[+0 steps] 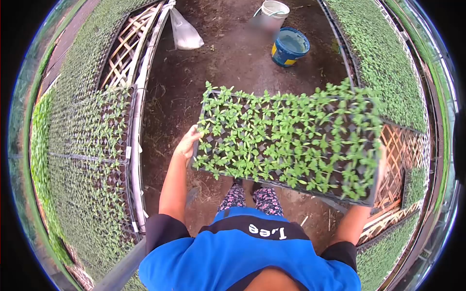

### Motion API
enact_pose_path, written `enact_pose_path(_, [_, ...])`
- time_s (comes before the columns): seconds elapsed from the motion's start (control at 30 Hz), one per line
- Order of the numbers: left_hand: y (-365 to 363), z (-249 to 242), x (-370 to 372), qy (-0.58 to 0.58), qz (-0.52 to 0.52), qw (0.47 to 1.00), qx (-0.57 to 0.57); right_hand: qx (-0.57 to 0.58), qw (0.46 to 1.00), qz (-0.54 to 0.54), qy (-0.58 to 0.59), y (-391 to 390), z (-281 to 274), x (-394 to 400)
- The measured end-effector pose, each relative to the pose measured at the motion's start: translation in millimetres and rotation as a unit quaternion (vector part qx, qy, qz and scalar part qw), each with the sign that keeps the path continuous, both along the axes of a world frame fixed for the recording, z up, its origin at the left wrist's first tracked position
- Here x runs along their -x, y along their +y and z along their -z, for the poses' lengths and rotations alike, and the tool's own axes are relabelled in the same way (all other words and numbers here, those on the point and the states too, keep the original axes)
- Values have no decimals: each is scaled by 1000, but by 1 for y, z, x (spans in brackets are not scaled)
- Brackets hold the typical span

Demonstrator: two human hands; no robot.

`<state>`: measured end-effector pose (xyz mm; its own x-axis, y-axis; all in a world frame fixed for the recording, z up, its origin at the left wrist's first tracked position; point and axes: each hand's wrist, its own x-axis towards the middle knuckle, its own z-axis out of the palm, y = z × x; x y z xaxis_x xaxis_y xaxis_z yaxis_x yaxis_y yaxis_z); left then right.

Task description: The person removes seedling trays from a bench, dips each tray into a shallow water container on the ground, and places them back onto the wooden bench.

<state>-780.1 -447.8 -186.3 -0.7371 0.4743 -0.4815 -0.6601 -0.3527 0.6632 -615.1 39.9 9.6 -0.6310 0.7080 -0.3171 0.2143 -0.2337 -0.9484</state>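
Note:
Between my two hands is a black seedling tray (286, 183) full of small green seedlings (272, 131), held up in front of my body over the dirt path. My left hand (188, 142) grips its left short edge, the fingers partly hidden by the rim. On the opposite short edge, my right hand (381, 162) is closed, mostly behind the tray and somewhat blurred. The tray's right end tilts slightly nearer to me.
Seedling trays cover the left bench (92, 160) and the right bench (374, 58). Slatted lattice shows through gaps at left (128, 48) and right (393, 155). On the dirt path stand a blue bucket (290, 46), a white bucket (275, 10) and a white sack (185, 34).

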Motion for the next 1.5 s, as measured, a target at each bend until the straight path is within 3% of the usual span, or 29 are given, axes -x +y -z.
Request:
enact_pose_path(0.07, [-7,48,-3,6,-7,993,116,97,990,-98,14,-12,80,27])
enact_pose_path(0.13, [4,106,-4,7,-17,979,205,76,988,-134,-2,-37,163,57])
enact_pose_path(0.23, [20,238,1,91,-47,937,334,60,967,-222,-113,-36,326,87])
enact_pose_path(0.3, [31,304,7,119,-34,892,435,-47,957,-253,-131,-40,417,101])
enact_pose_path(0.47, [41,426,27,115,-57,893,432,-182,933,-250,-182,-21,607,118])
enact_pose_path(0.5, [41,442,31,129,-64,888,436,-231,942,-216,-113,-15,645,119])
enact_pose_path(0.63, [29,507,45,79,-69,895,435,-282,906,-211,-236,3,701,128])
enact_pose_path(0.73, [3,581,49,58,-74,897,432,-324,885,-206,-262,23,739,130])
enact_pose_path(0.8, [-3,602,50,27,-94,916,388,-339,881,-201,-260,34,762,128])
enact_pose_path(0.9, [-12,626,48,-13,-65,886,460,-353,871,-190,-284,49,795,125])
enact_pose_path(1.0, [-18,654,48,31,-36,829,558,-370,854,-172,-323,56,818,122])
enact_pose_path(1.2, [-26,677,62,29,-23,818,575,-406,820,-156,-372,84,869,116])
enact_pose_path(1.4, [-28,678,62,33,0,808,588,-338,832,-188,-397,117,898,101])
enact_pose_path(1.47, [-24,671,56,-4,-42,839,543,-350,821,-195,-407,117,890,99])
enact_pose_path(1.5, [-26,672,54,19,-27,821,570,-363,808,-203,-417,117,879,99])
